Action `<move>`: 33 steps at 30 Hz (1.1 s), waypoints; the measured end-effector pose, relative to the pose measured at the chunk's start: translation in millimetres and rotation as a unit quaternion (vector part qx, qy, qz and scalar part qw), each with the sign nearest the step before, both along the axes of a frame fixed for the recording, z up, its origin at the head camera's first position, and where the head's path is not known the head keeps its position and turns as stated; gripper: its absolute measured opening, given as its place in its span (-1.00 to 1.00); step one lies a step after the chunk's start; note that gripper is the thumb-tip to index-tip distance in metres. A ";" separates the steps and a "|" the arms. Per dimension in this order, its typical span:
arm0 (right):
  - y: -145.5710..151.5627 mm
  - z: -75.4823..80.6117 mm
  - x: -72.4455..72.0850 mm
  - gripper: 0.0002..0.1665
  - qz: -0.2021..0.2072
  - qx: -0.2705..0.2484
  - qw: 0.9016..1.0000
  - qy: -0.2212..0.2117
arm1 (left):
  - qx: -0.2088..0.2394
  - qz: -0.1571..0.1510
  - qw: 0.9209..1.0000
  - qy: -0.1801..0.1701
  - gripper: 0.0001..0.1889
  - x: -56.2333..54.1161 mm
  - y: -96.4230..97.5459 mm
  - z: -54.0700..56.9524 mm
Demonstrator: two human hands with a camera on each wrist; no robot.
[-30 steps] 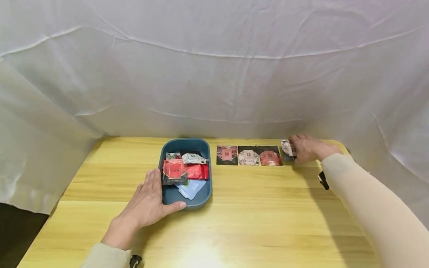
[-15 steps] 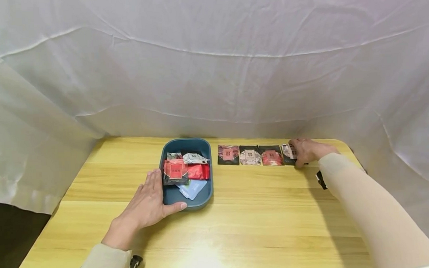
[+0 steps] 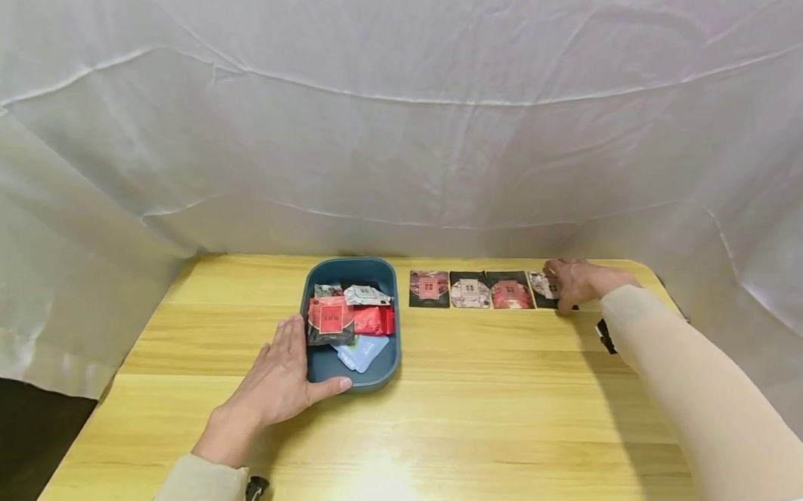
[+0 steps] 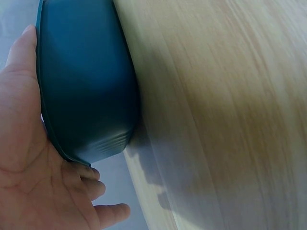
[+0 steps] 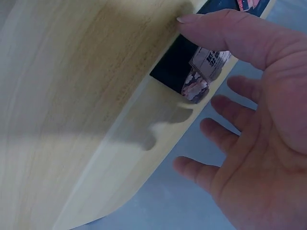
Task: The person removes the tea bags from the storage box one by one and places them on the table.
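Note:
My left hand (image 3: 270, 384) lies with straight fingers along the left side of a dark blue tray (image 3: 354, 387), thumb over its near edge; in the left wrist view, the palm rests against the tray wall (image 4: 86, 81). Several small sachets lie in the tray, among them a red-and-black sachet (image 3: 331, 320) and a light blue sachet (image 3: 364, 352). At the row's right end, my right hand (image 3: 580, 281) is over a black-and-white sachet (image 3: 543, 284) lying flat. The right wrist view shows the thumb over that sachet (image 5: 175, 62), the other fingers loosely spread; contact is hard to tell.
To the left of that sachet, a pink-and-black sachet (image 3: 429, 289), a white-patterned sachet (image 3: 470, 290) and a red-patterned sachet (image 3: 510, 290) lie in line on the wooden table (image 3: 478, 413). A pale curtain (image 3: 397, 167) hangs behind the table's back edge.
My right hand has slid the rightmost sachet left, closing the gap to the red-patterned one, and shows more of it now. The left hand and tray have stayed in place.

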State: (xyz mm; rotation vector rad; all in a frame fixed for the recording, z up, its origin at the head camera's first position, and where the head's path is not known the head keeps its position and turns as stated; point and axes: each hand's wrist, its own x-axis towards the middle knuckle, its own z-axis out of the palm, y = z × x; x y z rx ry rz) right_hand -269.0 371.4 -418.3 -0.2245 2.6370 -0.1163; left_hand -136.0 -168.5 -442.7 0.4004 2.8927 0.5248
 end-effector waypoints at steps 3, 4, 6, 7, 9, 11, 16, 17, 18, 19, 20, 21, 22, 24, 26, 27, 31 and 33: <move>1.4 0.9 1.8 0.31 -0.002 -0.017 1.000 0.013 | 0.002 -0.002 1.000 0.004 0.49 -1.5 3.5 -1.4; 1.2 2.6 3.2 0.29 -0.001 -0.024 0.999 0.022 | 0.003 -0.003 1.000 0.007 0.49 -2.2 5.8 -2.1; -3.1 8.9 7.6 0.20 0.003 -0.040 0.998 0.047 | 0.007 -0.003 1.000 0.006 0.47 -3.8 10.9 -3.1; -7.8 12.7 10.3 0.15 0.007 -0.045 0.997 0.062 | 0.008 -0.003 1.000 0.005 0.47 -4.4 13.1 -3.7; -21.4 19.7 14.8 0.03 0.021 -0.048 0.994 0.098 | 0.011 -0.003 1.000 0.002 0.45 -5.8 17.3 -4.8; -41.4 25.8 18.2 -0.04 0.033 -0.054 0.990 0.125 | 0.011 0.001 1.000 -0.004 0.43 -6.7 20.7 -4.9; -107.8 33.6 22.1 -0.06 0.076 -0.092 0.980 0.162 | 0.009 0.010 1.000 -0.008 0.43 -7.5 24.8 -3.7; -121.5 34.4 22.7 -0.07 0.087 -0.103 0.977 0.165 | 0.009 0.012 1.000 -0.011 0.44 -7.8 25.8 -4.0; -135.0 34.4 23.1 -0.08 0.098 -0.111 0.974 0.172 | 0.010 0.013 1.000 -0.013 0.45 -8.0 26.7 -3.9; -148.0 34.3 23.6 -0.09 0.110 -0.120 0.971 0.176 | 0.010 0.014 1.000 -0.015 0.45 -8.4 27.4 -4.1; -160.8 34.2 24.1 -0.09 0.120 -0.128 0.968 0.179 | 0.012 0.015 1.000 -0.016 0.46 -8.8 28.2 -4.2; -173.2 34.1 24.8 -0.09 0.130 -0.133 0.966 0.181 | 0.012 0.016 1.000 -0.017 0.47 -9.3 29.3 -4.1; -185.2 32.7 25.2 -0.09 0.139 -0.135 0.964 0.183 | 0.013 0.017 1.000 -0.017 0.47 -10.0 30.0 -4.3; -207.9 28.4 27.0 -0.07 0.155 -0.134 0.961 0.183 | 0.016 0.021 1.000 -0.017 0.46 -11.0 31.1 -4.1; -228.8 22.1 28.2 -0.04 0.176 -0.127 0.960 0.179 | 0.015 0.021 1.000 -0.015 0.45 -11.8 31.4 -3.4; -238.4 17.9 28.4 -0.02 0.188 -0.117 0.959 0.178 | 0.014 0.022 1.000 -0.018 0.44 -12.3 31.4 -2.8; -268.5 4.2 28.9 0.02 0.209 -0.047 0.960 0.180 | 0.009 0.023 0.999 -0.021 0.41 -13.5 32.8 -0.6; -277.8 -0.7 29.9 0.00 0.203 -0.011 0.963 0.180 | 0.009 0.024 0.999 -0.023 0.41 -14.0 34.4 -0.2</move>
